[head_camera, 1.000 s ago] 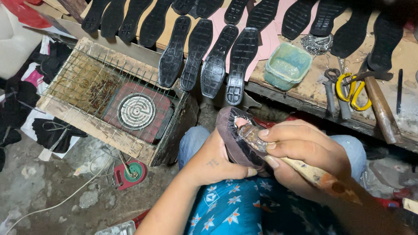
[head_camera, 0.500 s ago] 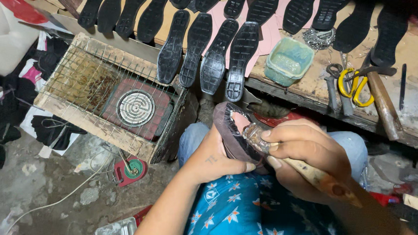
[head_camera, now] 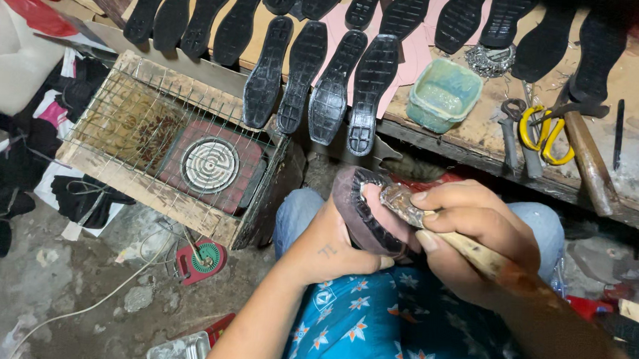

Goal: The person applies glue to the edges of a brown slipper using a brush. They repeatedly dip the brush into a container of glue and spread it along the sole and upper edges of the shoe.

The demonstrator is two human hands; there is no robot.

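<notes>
- Head view: our left hand (head_camera: 330, 249) cups a shoe (head_camera: 365, 211) from below and behind, fingers curled shut around it, the thumb tip showing at its lower edge. The shoe sits above our lap, bottom turned up, its dark folded edge ringing a pinkish insole.
- Our right hand (head_camera: 473, 231) is closed around a wooden-handled brush (head_camera: 451, 237), fingers wrapped tight on the handle; the brush's metal-banded head rests on the insole.
- Just beyond the shoe runs the workbench (head_camera: 482, 141), with rows of black rubber soles (head_camera: 332, 85) lying tread up, some on pink sheets.
- On the bench to the right of the soles stands a green plastic tub (head_camera: 444, 95); further right lie yellow-handled scissors (head_camera: 548, 129), pliers (head_camera: 511, 131) and a hammer (head_camera: 590, 161) with a wooden handle.
- Left of our knee, on the floor, sits a wooden crate topped with wire mesh (head_camera: 168, 146), holding a round coil heater (head_camera: 209, 165).
- Near the crate's corner lies a small red spool (head_camera: 202, 259) beside a pale cable.
</notes>
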